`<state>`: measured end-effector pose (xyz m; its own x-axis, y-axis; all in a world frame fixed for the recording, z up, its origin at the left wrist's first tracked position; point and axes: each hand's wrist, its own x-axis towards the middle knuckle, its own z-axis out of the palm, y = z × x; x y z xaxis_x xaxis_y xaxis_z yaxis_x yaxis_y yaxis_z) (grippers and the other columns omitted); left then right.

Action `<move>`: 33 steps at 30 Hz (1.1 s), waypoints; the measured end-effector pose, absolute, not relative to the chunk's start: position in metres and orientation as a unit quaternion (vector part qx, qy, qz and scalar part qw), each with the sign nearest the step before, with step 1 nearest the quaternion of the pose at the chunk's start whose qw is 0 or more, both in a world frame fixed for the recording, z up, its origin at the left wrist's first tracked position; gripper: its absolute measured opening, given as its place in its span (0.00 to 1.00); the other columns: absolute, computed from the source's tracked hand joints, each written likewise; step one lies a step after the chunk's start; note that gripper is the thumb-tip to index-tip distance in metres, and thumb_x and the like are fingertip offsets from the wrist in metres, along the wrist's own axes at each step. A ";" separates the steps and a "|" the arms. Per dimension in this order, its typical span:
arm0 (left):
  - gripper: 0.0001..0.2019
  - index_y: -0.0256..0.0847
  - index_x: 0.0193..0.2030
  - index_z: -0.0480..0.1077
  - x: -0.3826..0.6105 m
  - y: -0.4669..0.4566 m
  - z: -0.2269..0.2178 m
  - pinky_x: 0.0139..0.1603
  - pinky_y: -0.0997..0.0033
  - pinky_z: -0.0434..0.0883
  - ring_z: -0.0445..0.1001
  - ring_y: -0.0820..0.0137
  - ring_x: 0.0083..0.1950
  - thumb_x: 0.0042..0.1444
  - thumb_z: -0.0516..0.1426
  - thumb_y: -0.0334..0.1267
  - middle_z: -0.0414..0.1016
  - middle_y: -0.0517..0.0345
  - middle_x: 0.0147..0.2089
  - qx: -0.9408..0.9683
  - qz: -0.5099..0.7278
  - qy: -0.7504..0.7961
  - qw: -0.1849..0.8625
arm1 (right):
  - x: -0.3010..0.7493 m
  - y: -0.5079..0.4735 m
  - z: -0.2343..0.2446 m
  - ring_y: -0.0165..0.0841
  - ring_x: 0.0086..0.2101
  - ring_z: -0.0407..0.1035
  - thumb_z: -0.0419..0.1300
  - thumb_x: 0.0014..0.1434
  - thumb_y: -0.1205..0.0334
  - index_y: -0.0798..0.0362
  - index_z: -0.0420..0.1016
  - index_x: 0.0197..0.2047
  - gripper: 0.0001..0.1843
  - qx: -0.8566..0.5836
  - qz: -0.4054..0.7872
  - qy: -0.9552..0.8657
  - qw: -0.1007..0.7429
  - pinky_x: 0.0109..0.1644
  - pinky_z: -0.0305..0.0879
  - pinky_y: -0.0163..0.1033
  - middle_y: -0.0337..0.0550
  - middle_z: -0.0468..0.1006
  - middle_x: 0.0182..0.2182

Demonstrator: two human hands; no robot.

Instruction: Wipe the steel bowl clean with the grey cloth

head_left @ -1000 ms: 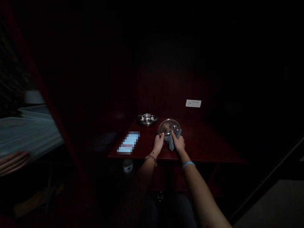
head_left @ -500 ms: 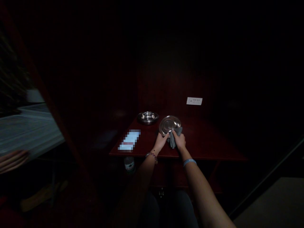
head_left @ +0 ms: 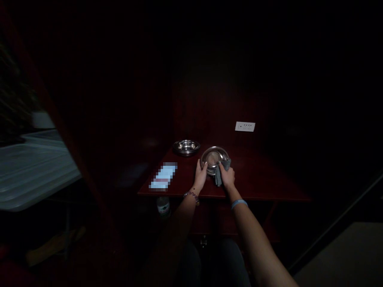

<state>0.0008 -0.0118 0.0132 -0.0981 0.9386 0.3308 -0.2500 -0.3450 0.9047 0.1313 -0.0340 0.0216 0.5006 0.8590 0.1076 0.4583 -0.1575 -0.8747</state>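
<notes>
A shiny round metal dish (head_left: 213,158) is tilted up toward me above the dark red desk. My left hand (head_left: 200,174) grips its left rim, thumb on the inner face and the fingers mostly hidden behind. At the right rim my right hand (head_left: 226,175) is closed on a grey cloth (head_left: 218,177), which is bunched against the dish and hangs down below it. The right thumb presses near the dish's inside. Further back to the left, a second metal dish or small stack of dishes (head_left: 186,147) lies on the desk.
The desk (head_left: 257,183) has a blurred-out bright phone-like rectangle (head_left: 163,176) at its left. Below that edge stands a plastic bottle (head_left: 163,206). A white socket panel (head_left: 245,126) is on the back wall. Beyond the left partition are pale plastic trays (head_left: 36,171).
My left hand has moved slightly up and left along the rim, and the dish has turned a little. The other person's hand at the far left has gone from view.
</notes>
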 end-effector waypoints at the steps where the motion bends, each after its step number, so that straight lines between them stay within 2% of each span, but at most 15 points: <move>1: 0.23 0.39 0.61 0.65 0.001 -0.012 0.014 0.68 0.62 0.63 0.70 0.64 0.64 0.61 0.57 0.41 0.72 0.46 0.62 0.495 0.660 0.346 0.447 | 0.131 -0.034 0.021 0.45 0.50 0.75 0.53 0.62 0.37 0.53 0.80 0.50 0.31 -0.729 0.214 -0.453 0.465 0.53 0.70 0.43 0.54 0.82 0.45; 7: 0.22 0.38 0.57 0.71 0.000 -0.013 0.018 0.67 0.62 0.63 0.71 0.62 0.63 0.63 0.55 0.50 0.74 0.46 0.61 0.497 0.674 0.329 0.437 | 0.132 -0.031 0.020 0.45 0.52 0.74 0.53 0.63 0.38 0.53 0.79 0.52 0.30 -0.733 0.211 -0.463 0.451 0.54 0.69 0.44 0.54 0.81 0.47; 14: 0.21 0.38 0.57 0.71 0.002 -0.022 0.023 0.68 0.60 0.62 0.70 0.60 0.64 0.59 0.60 0.45 0.73 0.45 0.61 0.502 0.646 0.318 0.479 | 0.133 -0.031 0.019 0.46 0.52 0.74 0.51 0.63 0.37 0.52 0.79 0.53 0.31 -0.731 0.216 -0.454 0.460 0.55 0.69 0.45 0.54 0.81 0.48; 16: 0.25 0.38 0.59 0.67 0.005 -0.023 0.021 0.69 0.59 0.61 0.70 0.60 0.64 0.55 0.63 0.41 0.72 0.45 0.62 0.513 0.640 0.302 0.486 | 0.133 -0.031 0.018 0.46 0.52 0.74 0.51 0.63 0.37 0.51 0.79 0.52 0.31 -0.730 0.217 -0.452 0.464 0.55 0.69 0.45 0.53 0.81 0.48; 19: 0.37 0.43 0.64 0.57 0.007 -0.020 0.016 0.69 0.57 0.61 0.69 0.63 0.64 0.49 0.67 0.37 0.70 0.46 0.63 0.523 0.651 0.271 0.479 | 0.134 -0.030 0.016 0.45 0.51 0.75 0.51 0.63 0.37 0.52 0.79 0.51 0.31 -0.728 0.222 -0.444 0.473 0.54 0.69 0.44 0.53 0.81 0.46; 21: 0.41 0.46 0.65 0.52 0.008 -0.017 0.012 0.68 0.56 0.63 0.70 0.64 0.63 0.47 0.68 0.37 0.69 0.48 0.62 0.531 0.649 0.255 0.481 | 0.134 -0.029 0.016 0.45 0.50 0.76 0.50 0.63 0.37 0.53 0.80 0.50 0.31 -0.723 0.229 -0.436 0.486 0.53 0.69 0.43 0.53 0.82 0.45; 27: 0.39 0.44 0.60 0.53 0.007 -0.013 0.005 0.67 0.55 0.63 0.70 0.62 0.62 0.44 0.69 0.39 0.70 0.47 0.60 0.566 0.625 0.283 0.458 | 0.135 -0.028 0.016 0.44 0.48 0.77 0.49 0.64 0.36 0.54 0.80 0.49 0.32 -0.711 0.241 -0.420 0.511 0.52 0.69 0.42 0.54 0.82 0.44; 33: 0.31 0.38 0.62 0.57 0.003 -0.012 0.007 0.70 0.57 0.59 0.67 0.60 0.65 0.55 0.63 0.43 0.70 0.42 0.61 0.572 0.613 0.321 0.440 | 0.132 -0.031 0.018 0.45 0.50 0.76 0.47 0.65 0.37 0.54 0.80 0.50 0.33 -0.724 0.237 -0.426 0.488 0.54 0.69 0.43 0.55 0.82 0.45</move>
